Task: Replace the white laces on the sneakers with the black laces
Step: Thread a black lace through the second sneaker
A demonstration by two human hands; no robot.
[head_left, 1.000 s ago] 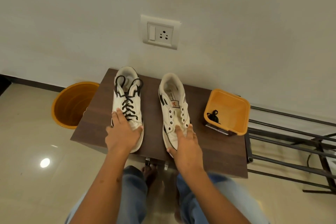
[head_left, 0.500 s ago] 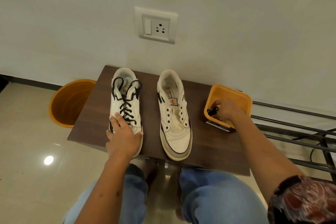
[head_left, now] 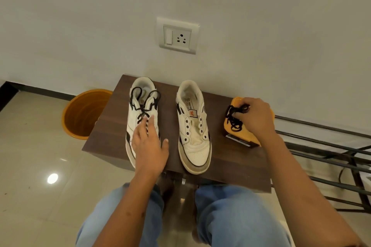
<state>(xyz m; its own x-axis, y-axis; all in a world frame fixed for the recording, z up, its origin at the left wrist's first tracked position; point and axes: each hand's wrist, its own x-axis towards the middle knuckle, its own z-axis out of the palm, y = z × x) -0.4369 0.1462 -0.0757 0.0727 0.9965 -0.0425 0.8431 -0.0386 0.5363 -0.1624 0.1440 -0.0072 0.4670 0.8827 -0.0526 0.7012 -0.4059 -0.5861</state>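
Two white sneakers stand side by side on a small dark wooden table (head_left: 108,132), toes toward me. The left sneaker (head_left: 140,102) is laced with a black lace. The right sneaker (head_left: 193,126) has bare eyelets and no lace. My left hand (head_left: 149,145) lies flat with straight fingers on the toe of the left sneaker. My right hand (head_left: 256,116) pinches a bundled black lace (head_left: 233,119), lifted over the yellow tub (head_left: 246,136) at the table's right side.
An orange bucket (head_left: 82,114) stands on the tiled floor left of the table. A black metal rack (head_left: 331,156) runs along the right. A wall socket (head_left: 177,36) sits above the table. My knees in blue jeans are under the table's near edge.
My right hand left the right sneaker's toe, reached into the yellow tub and has now lifted the black lace out. My left hand stayed on the left sneaker.
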